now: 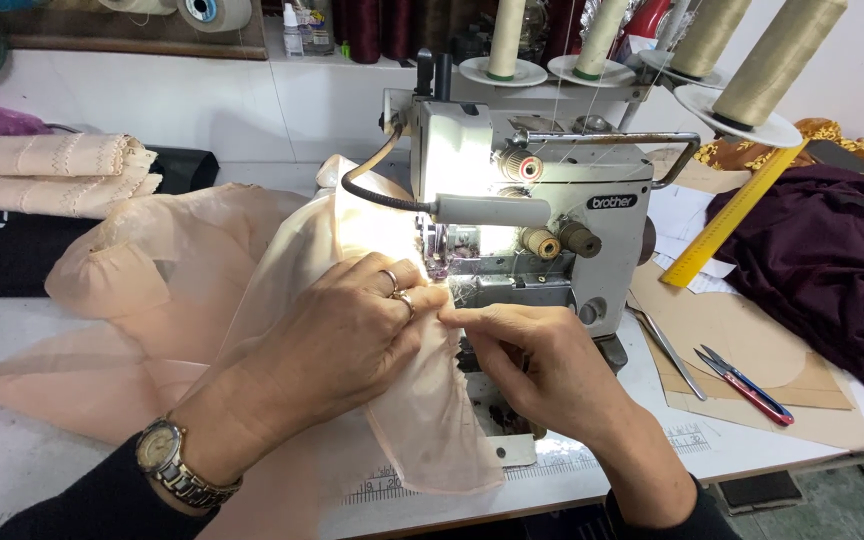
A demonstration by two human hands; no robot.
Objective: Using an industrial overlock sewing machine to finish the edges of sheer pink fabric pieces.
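Note:
A sheer peach fabric (pixel 182 270) lies across the white table and runs under the presser foot of a white overlock sewing machine (pixel 552 200). My left hand (pixel 342 335), with rings and a wristwatch, presses flat on the fabric just left of the needle area. My right hand (pixel 527 365) pinches the fabric's edge right in front of the presser foot, fingertips meeting those of the left. A small lamp on a flexible arm (pixel 487 210) lights the spot.
Several thread cones (pixel 782 60) stand on the machine's rack. To the right lie a yellow ruler (pixel 732 215), thread snips with red and blue handles (pixel 742 385), tweezers (pixel 667 350), brown paper patterns (pixel 752 350) and dark maroon cloth (pixel 832 260). Folded beige fabric (pixel 47 175) is stacked at left.

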